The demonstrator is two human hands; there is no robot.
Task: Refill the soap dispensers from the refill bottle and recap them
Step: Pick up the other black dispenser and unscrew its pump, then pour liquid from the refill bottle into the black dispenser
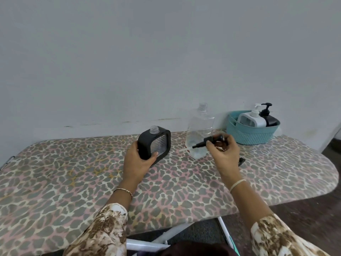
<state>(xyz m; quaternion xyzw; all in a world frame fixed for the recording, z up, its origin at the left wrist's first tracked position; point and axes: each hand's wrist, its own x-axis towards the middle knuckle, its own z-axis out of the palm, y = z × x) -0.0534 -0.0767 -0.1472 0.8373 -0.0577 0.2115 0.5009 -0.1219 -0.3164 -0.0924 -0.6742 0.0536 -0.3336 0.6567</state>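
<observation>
While our left hand [137,159] curls round the uncapped black dispenser [155,142] standing on the leopard-print board [73,172], our right hand [224,154] pinches a black pump [208,140] just right of it; beyond stands the open refill bottle [200,130]; far right, a teal basket [252,134] holds a white dispenser [251,120] and a dark dispenser [270,120].
</observation>
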